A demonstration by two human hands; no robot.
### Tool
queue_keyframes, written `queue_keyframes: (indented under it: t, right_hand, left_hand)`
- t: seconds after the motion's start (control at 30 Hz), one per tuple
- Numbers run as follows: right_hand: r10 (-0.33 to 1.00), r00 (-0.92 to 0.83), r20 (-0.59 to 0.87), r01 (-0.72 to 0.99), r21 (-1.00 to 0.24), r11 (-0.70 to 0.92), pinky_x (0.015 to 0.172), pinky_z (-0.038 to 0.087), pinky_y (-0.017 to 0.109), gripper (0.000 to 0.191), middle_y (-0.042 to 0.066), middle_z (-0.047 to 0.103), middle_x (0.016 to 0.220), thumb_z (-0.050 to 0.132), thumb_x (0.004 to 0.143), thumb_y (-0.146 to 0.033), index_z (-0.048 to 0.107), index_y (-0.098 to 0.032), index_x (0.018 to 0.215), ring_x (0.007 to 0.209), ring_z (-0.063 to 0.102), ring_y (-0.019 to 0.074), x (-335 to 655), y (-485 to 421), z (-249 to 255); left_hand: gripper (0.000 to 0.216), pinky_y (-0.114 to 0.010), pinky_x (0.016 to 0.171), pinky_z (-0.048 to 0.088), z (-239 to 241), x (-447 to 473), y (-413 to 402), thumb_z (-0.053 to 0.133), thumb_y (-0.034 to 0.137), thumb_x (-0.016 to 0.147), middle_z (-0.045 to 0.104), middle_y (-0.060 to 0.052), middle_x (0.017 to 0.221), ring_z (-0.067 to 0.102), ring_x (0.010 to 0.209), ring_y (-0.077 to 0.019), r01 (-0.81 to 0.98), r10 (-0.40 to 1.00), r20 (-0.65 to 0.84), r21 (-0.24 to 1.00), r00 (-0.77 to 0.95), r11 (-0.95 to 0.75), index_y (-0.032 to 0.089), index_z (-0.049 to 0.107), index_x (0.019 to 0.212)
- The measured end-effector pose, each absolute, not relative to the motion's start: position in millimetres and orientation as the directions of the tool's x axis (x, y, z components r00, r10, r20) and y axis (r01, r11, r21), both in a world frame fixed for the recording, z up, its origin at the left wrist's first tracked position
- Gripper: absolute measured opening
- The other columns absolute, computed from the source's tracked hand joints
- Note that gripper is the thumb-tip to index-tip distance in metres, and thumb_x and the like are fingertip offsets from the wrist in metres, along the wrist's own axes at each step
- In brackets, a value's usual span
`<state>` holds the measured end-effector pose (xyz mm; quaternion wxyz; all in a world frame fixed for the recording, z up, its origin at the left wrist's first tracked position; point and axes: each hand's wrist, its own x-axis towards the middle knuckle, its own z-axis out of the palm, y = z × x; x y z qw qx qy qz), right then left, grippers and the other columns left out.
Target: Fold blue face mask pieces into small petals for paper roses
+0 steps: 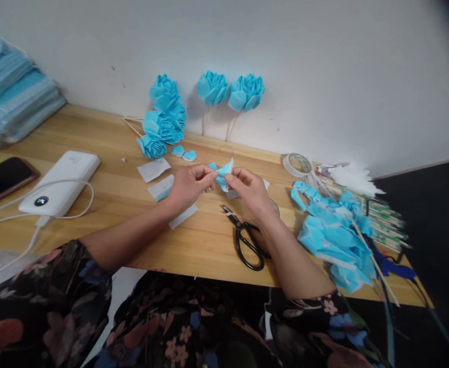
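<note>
Above the middle of the wooden table, my left hand (pixel 192 185) and my right hand (pixel 249 190) pinch a small folded piece of blue fabric (pixel 223 176) between them. It looks like thin non-woven mask cloth, blue with a white side. Flat cut rectangles (pixel 153 169) of the same pale cloth lie beside and beneath my left hand. Two small folded petals (pixel 188 155) rest just beyond it. Black-handled scissors (pixel 247 237) lie under my right wrist, partly hidden by it.
Finished blue cloth flowers (pixel 163 125) lie at the back, and two more (pixel 246 93) lean on the wall. Left are a power bank (pixel 65 176), a phone (pixel 7 179) and stacked masks (pixel 13 94). Right are a tape roll (pixel 297 164) and crumpled blue cloth (pixel 330 235).
</note>
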<state>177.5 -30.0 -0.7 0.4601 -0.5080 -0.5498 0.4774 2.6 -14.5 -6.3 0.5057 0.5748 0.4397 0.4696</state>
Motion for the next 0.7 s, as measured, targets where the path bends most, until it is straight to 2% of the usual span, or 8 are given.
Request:
queue_keyframes:
  t: [0.1, 0.2, 0.37, 0.5, 0.7]
  right_hand:
    - [0.998, -0.055, 0.036, 0.152, -0.987, 0.044, 0.058, 0.035, 0.026, 0.031, -0.004, 0.056, 0.065, 0.075, 0.076, -0.048, 0.062, -0.021, 0.073, 0.059, 0.045, 0.0107, 177.6, -29.8, -1.6]
    - [0.998, -0.048, 0.040, 0.158, -0.986, 0.048, 0.058, 0.035, 0.026, 0.031, -0.004, 0.055, 0.064, 0.075, 0.076, -0.048, 0.061, -0.021, 0.073, 0.059, 0.044, 0.0111, 178.2, -29.3, -2.4]
    - [0.999, -0.029, 0.040, 0.146, -0.988, 0.044, 0.057, 0.034, 0.026, 0.033, -0.003, 0.056, 0.064, 0.073, 0.078, -0.051, 0.059, -0.022, 0.073, 0.059, 0.045, 0.0114, 180.3, -28.0, -5.2]
    - [0.999, -0.020, 0.041, 0.137, -0.990, 0.044, 0.056, 0.033, 0.026, 0.034, -0.004, 0.055, 0.062, 0.073, 0.078, -0.050, 0.058, -0.021, 0.071, 0.058, 0.043, 0.0106, 180.4, -28.1, -4.0]
    - [0.999, -0.030, 0.025, 0.095, -0.995, 0.028, 0.057, 0.032, 0.026, 0.031, -0.004, 0.055, 0.063, 0.075, 0.076, -0.047, 0.060, -0.020, 0.073, 0.058, 0.043, 0.0104, 178.6, -29.6, 0.1]
  left_hand:
    - [0.028, -0.022, 0.053, 0.041, -6.4, 2.4, -15.0, 0.070, 0.038, 0.080, 0.065, -0.001, 0.060, 0.052, 0.052, -0.0082, 0.033, 0.974, 0.120, 0.991, 0.195, -0.128, 0.016, 0.064, 0.063]
    - [0.036, -0.022, 0.053, 0.042, -6.0, 1.7, -14.7, 0.070, 0.046, 0.082, 0.065, -0.002, 0.060, 0.052, 0.052, -0.0088, -0.017, 0.972, 0.100, 0.995, 0.211, -0.099, 0.016, 0.064, 0.063]
    - [0.046, -0.024, 0.052, 0.043, -5.5, 0.3, -12.9, 0.062, 0.060, 0.088, 0.068, -0.005, 0.065, 0.056, 0.053, -0.0113, -0.183, 0.976, 0.010, 0.983, 0.216, 0.030, 0.015, 0.069, 0.084]
    - [0.040, -0.024, 0.053, 0.043, -6.1, 0.4, -11.9, 0.067, 0.055, 0.086, 0.066, -0.003, 0.065, 0.055, 0.054, -0.0103, -0.139, 0.965, 0.012, 0.990, 0.263, 0.025, 0.016, 0.067, 0.079]
    - [0.025, -0.022, 0.053, 0.041, -6.6, 0.6, -11.8, 0.077, 0.038, 0.074, 0.063, 0.001, 0.063, 0.052, 0.053, -0.0085, -0.111, 0.966, -0.009, 0.993, 0.258, 0.038, 0.016, 0.066, 0.078]
